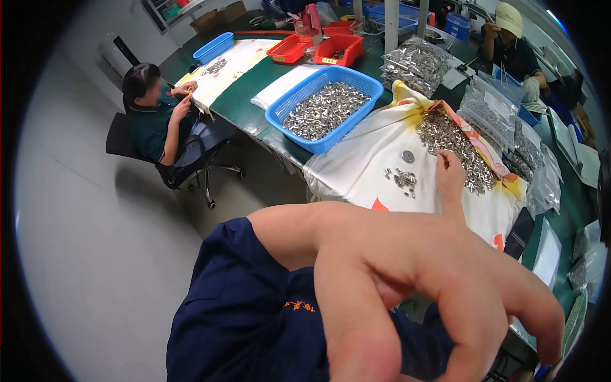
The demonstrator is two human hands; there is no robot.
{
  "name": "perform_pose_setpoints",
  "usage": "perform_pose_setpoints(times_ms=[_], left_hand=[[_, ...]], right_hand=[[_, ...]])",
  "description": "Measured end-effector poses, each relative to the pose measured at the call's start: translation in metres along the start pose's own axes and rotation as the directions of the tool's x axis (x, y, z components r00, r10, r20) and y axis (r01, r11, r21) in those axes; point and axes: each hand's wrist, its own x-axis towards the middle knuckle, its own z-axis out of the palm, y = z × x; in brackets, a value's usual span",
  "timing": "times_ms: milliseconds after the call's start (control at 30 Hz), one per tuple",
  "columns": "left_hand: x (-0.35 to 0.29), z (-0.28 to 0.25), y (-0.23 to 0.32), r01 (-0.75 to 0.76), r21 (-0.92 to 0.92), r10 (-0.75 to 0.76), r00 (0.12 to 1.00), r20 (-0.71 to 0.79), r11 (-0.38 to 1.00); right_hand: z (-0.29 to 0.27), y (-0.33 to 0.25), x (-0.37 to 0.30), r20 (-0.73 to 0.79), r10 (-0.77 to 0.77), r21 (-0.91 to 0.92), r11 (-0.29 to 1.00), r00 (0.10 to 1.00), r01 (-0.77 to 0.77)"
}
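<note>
My left hand (414, 254) is very close in the foreground, its fingers spread and bent downward, with nothing seen in it. It covers much of the lower right. Beyond it, my right hand (450, 172) rests at the near edge of a heap of small metal cylinders (455, 143) on a patterned white cloth (363, 172). Its fingertips are pinched together; whatever they hold is too small to make out. Left of that hand lie a small group of loose metal cylinders (404, 183) and a grey round disc (407, 156).
A blue basket (278, 121) full of metal cylinders stands left of the cloth. Clear bags of metal parts (417, 67) sit behind and right. Red bins (289, 49) are farther back on the green table (235, 99). Co-workers sit at left (153, 121) and far right (509, 44).
</note>
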Motion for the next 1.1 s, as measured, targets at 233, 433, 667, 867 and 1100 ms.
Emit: perform_pose_setpoints(times_ms=[233, 433, 667, 867, 1100], left_hand=[[0.015, 0.003, -0.044, 0.039, -0.028, -0.039, 0.999, 0.011, 0.999], [0.032, 0.012, -0.078, 0.073, -0.037, -0.072, 0.997, 0.03, 0.997], [0.039, 0.005, -0.085, 0.033, -0.018, -0.032, 0.999, 0.019, 0.999], [0.03, -0.006, -0.076, -0.046, -0.1, 0.049, 0.998, 0.028, 0.994], [-0.008, -0.018, -0.048, 0.136, -0.011, -0.136, 0.983, -0.125, 0.991]], right_hand=[[0.009, -0.001, 0.002, 0.003, -0.032, 0.034, 0.999, 0.999, 0.032], [0.011, 0.001, 0.0, -0.046, -0.023, 0.092, 0.995, 0.999, 0.027], [0.004, 0.002, -0.002, -0.061, 0.049, 0.107, 0.993, 0.997, -0.042], [0.008, 0.004, 0.0, -0.082, 0.037, 0.068, 0.997, 0.996, -0.032], [0.0, 0.001, -0.008, -0.048, 0.057, -0.021, 0.998, 0.997, -0.058]])
